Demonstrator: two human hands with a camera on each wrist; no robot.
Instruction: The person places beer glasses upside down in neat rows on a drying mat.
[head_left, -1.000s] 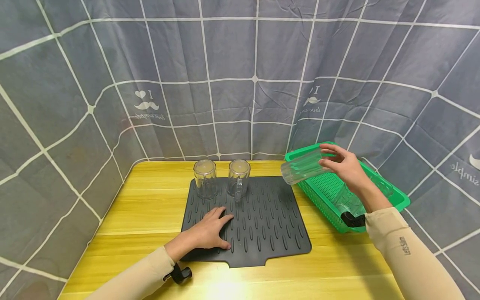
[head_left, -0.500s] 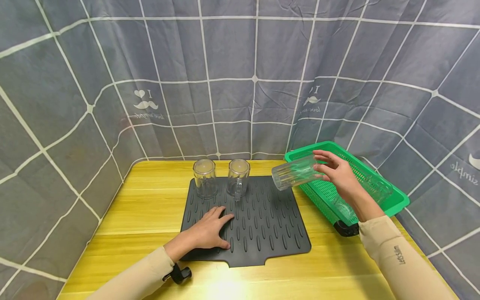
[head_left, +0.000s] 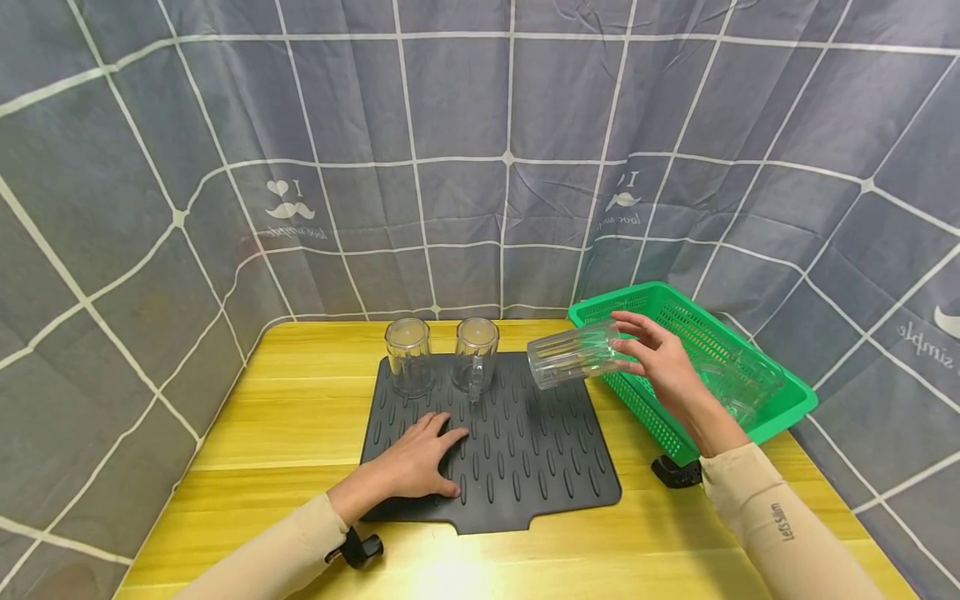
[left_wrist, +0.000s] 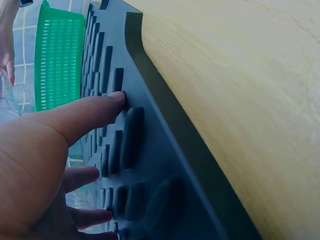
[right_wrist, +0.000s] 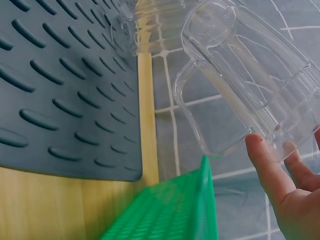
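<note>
My right hand [head_left: 663, 362] grips a clear glass mug [head_left: 573, 354] by one end, thumb and fingers around it. The mug lies tilted almost sideways in the air, over the right back corner of the dark drying mat [head_left: 525, 450]. Its handle [right_wrist: 187, 110] shows in the right wrist view. My left hand [head_left: 416, 458] rests on the left part of the mat with fingers spread; its thumb [left_wrist: 107, 105] touches the ridged surface in the left wrist view. Two more glass mugs, one at the left [head_left: 410, 358] and one beside it [head_left: 476, 357], stand at the mat's back edge.
To the right of the mat, a green perforated basket [head_left: 637, 408] holds more clear glassware [head_left: 742, 383]. Everything stands on a yellow wooden table [head_left: 300, 400], with a grey checked curtain [head_left: 465, 208] behind it and at both sides.
My right hand has carried the glass mug leftward and a little down, from above the basket toward the mat. The left hand has stayed in place.
</note>
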